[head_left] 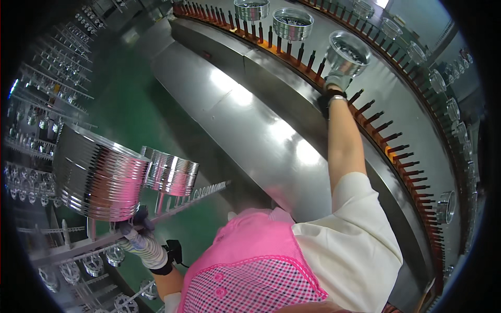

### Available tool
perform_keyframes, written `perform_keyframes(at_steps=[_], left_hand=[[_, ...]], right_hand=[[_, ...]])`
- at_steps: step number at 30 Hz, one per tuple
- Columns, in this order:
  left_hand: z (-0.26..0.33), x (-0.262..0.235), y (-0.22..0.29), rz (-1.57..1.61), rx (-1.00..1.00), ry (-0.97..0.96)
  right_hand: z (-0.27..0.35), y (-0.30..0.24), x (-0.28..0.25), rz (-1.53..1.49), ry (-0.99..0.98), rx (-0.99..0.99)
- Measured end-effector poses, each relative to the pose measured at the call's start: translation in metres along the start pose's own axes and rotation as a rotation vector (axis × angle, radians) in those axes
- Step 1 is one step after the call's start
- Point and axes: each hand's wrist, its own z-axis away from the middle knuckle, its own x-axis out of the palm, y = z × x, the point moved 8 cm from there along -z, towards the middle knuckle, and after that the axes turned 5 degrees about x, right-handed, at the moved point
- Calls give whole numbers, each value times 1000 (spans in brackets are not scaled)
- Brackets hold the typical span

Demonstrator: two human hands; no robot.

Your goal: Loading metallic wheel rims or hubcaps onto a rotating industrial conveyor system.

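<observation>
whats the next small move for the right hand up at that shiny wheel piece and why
Probably steady the shiny wheel piece and check how it sits before the right hand pulls away. That hand is at its lower edge, hiding what supports it there, and the left hand, over by the large ridged drum, likely couldn't help readily.

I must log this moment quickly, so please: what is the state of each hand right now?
Left hand: at the rack bar, under the ribbed metal cylinder; grip cannot be told.
Right hand: holding a shiny metal part from below.
</observation>
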Motion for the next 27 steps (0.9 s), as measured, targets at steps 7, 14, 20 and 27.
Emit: perform_keyframes(at_steps=[7,14,20,27], left_hand=[[-43,-3,3,31,47,47],[-99,83,0,243,26,-108],[-132,122,9,390,216,-348],[-129,105,41,460,171,-368]], right_hand=[[24,-15,17,-255,-149,-145],[496,-80,3,-492,-1404,-724],[556,-142,-3,-822,-1615,514],[552,-160,-25,-1080,-1368,621]])
